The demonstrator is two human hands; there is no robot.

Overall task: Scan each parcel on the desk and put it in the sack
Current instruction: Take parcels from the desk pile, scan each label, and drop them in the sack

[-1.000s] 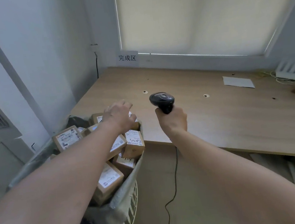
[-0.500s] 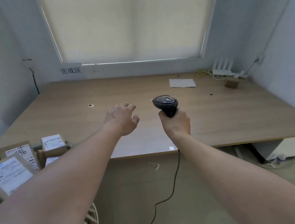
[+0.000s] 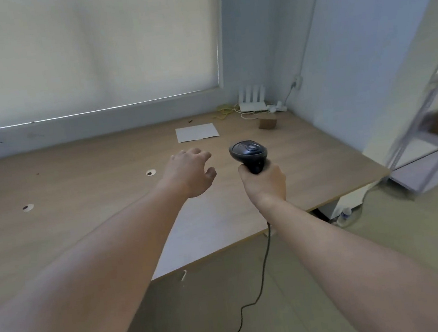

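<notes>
My right hand (image 3: 265, 183) grips the handle of a black corded barcode scanner (image 3: 248, 154), held upright above the wooden desk (image 3: 82, 188). My left hand (image 3: 190, 173) hovers over the desk just left of the scanner, fingers loosely spread and holding nothing. One small brown box (image 3: 267, 123) stands at the desk's far right corner. The sack and its parcels are out of view.
A white sheet of paper (image 3: 197, 132) lies at the back of the desk. A white router (image 3: 252, 99) and cables sit in the far corner. A metal shelf (image 3: 433, 123) stands to the right. The scanner's cable (image 3: 258, 290) hangs to the floor.
The view has swung right, away from the sack of parcels, which has left the frame. My left hand, which was over the sack, now hovers empty over the desk. The scanner stays in my right hand.
</notes>
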